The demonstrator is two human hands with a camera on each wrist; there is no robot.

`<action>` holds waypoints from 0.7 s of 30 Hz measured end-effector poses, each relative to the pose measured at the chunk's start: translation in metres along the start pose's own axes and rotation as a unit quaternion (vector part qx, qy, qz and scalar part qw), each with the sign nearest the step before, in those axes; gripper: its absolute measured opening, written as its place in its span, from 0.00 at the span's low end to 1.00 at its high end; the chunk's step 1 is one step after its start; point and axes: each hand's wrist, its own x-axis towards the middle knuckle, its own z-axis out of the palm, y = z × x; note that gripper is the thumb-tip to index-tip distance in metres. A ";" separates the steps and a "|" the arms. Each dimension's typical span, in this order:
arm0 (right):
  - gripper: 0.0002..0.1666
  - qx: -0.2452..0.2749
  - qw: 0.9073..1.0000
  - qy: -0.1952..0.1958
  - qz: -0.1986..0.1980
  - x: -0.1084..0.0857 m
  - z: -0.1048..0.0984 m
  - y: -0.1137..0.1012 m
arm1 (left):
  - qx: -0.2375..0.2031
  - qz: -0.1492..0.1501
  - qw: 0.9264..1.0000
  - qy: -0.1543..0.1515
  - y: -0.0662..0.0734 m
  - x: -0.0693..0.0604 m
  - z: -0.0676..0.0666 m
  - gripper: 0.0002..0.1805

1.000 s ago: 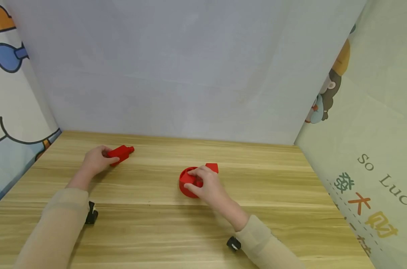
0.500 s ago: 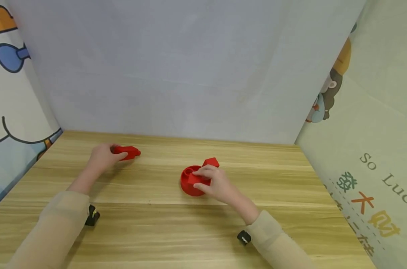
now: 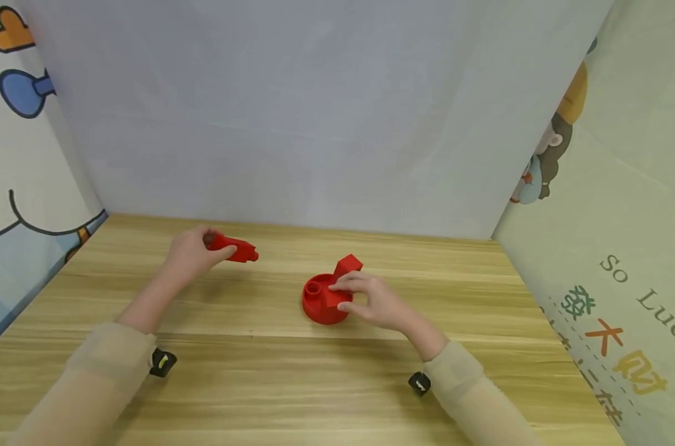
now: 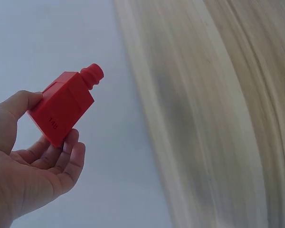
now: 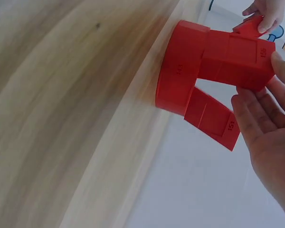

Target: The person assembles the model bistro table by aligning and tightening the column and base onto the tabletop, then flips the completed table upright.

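The left hand (image 3: 191, 255) pinches a red angular block (image 3: 238, 249) with a round ridged knob, held above the table; in the left wrist view the block (image 4: 61, 105) sits between thumb and fingertips. A round red base (image 3: 318, 313) stands on the table, with an open round socket showing at its left. Two red blocks rise from the base (image 5: 179, 69) in the right wrist view. The right hand (image 3: 379, 302) grips the upright block (image 5: 237, 57) between thumb and fingers; the other block (image 5: 211, 118) leans outward, untouched.
The wooden table (image 3: 248, 384) reaches back to a pale cloth wall (image 3: 293, 124). Printed cloths hang at left and right. A small black device (image 3: 162, 362) is at the left cuff, another (image 3: 419, 383) at the right cuff.
The left hand has carried its block rightward, toward the base, and its knob has swung to point right. The right hand has moved slightly right, and more of the base and its socket shows.
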 end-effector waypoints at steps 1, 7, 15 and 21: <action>0.19 0.002 1.000 -0.006 -0.004 0.000 -0.001 0.002 | -0.003 0.002 1.000 0.001 0.005 -0.001 0.000 0.28; 0.20 0.011 0.999 -0.036 -0.036 -0.003 -0.010 0.009 | -0.027 0.017 0.999 0.006 0.033 -0.011 0.006 0.28; 0.20 0.013 0.996 -0.058 -0.073 -0.006 -0.017 0.022 | -0.044 0.051 0.998 0.008 0.064 -0.020 0.023 0.25; 0.19 0.026 0.993 -0.055 -0.097 -0.006 -0.021 0.027 | -0.057 0.074 0.996 -0.003 0.079 -0.024 0.039 0.23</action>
